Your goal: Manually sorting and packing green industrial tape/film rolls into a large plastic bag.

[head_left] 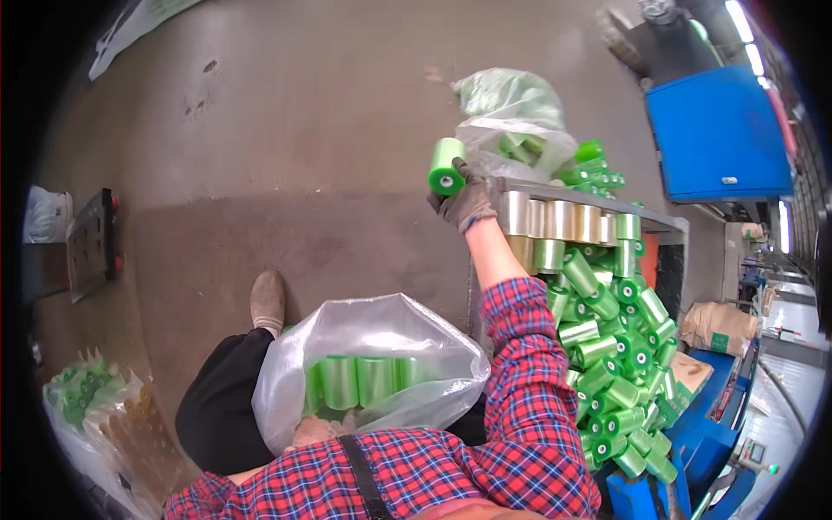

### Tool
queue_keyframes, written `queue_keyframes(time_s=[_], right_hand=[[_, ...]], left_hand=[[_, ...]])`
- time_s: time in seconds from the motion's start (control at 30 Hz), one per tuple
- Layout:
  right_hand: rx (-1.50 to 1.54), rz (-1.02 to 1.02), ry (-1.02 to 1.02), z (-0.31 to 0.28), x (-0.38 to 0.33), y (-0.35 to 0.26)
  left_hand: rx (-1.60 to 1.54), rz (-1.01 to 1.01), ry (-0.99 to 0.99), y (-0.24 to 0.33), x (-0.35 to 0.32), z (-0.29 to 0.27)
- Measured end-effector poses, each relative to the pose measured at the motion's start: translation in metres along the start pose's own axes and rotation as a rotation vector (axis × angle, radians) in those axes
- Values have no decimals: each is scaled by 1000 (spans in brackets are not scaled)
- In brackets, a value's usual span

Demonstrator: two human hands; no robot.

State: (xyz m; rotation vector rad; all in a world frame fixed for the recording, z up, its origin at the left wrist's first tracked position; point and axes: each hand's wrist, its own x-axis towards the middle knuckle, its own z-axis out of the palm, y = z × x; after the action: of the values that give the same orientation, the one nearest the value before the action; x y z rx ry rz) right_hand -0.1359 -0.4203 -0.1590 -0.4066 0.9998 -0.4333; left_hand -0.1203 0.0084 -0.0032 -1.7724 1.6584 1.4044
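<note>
My right hand [466, 201], in a grey work glove, is raised and grips a green roll of film [445, 167] by one end. It sits just left of a metal-edged bin [589, 195] heaped with several green rolls [617, 347]. A clear plastic bag [368, 368] rests on my lap with green rolls [355, 381] standing inside. My left hand [316, 428] holds the bag's lower edge, mostly hidden by the plastic. My sleeves are red and blue plaid.
A second clear bag of green rolls [511, 121] sits at the bin's far end. Filled bags [91, 399] lie at lower left. A blue machine [719, 134] stands at upper right, a brown sack [719, 325] at right. My shoe [268, 299] rests on the concrete floor.
</note>
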Motion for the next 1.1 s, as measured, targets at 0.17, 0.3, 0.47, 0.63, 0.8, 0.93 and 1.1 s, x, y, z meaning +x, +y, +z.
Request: queue_keyframes(time_s=[0.17, 0.3, 0.47, 0.63, 0.8, 0.93, 1.1], right_hand=[[-3, -108, -504, 20, -213, -11], [-251, -304, -700, 18, -375, -3], [-524, -520, -502, 53, -440, 103], [-1834, -673, -75, 40, -410, 155], [-2536, -158, 238, 10, -404, 108], [-2157, -198, 260, 41, -400, 124], [-1640, -192, 128, 96, -347, 227]], left_hand=[[61, 241, -26, 6, -10, 39], [-205, 970, 270, 2, 6, 70], [251, 1026, 548, 26, 35, 48], [551, 107, 491, -36, -30, -9], [639, -119, 631, -62, -124, -22], [458, -311, 1138, -45, -154, -15], [-825, 139, 1144, -56, -121, 0]])
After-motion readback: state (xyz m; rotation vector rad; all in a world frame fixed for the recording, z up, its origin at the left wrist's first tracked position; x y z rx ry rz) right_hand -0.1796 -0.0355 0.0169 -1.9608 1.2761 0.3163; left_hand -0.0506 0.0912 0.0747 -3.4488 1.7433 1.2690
